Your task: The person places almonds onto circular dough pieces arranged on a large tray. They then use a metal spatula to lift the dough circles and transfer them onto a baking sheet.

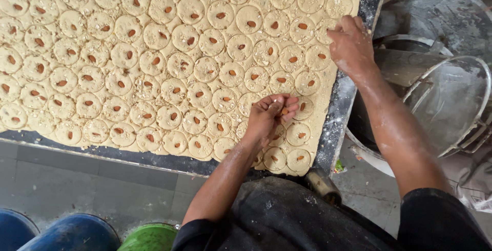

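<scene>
A wide sheet of pale dough [154,56] lies on a dark board [338,117], cut into several round discs, nearly each with a brown almond pressed in its middle. My left hand [269,115] hovers over the near right discs, fingers curled around a few almonds. My right hand [351,43] reaches to the far right edge of the dough, fingertips pinched down on a disc there; whether an almond is between them I cannot tell. Both forearms are dusted with flour.
A big metal bowl [451,107] and flour-dusted metal lids [435,15] stand right of the board. Below the board is a grey tiled floor [77,179], with blue [72,233] and green [151,238] containers at the bottom edge.
</scene>
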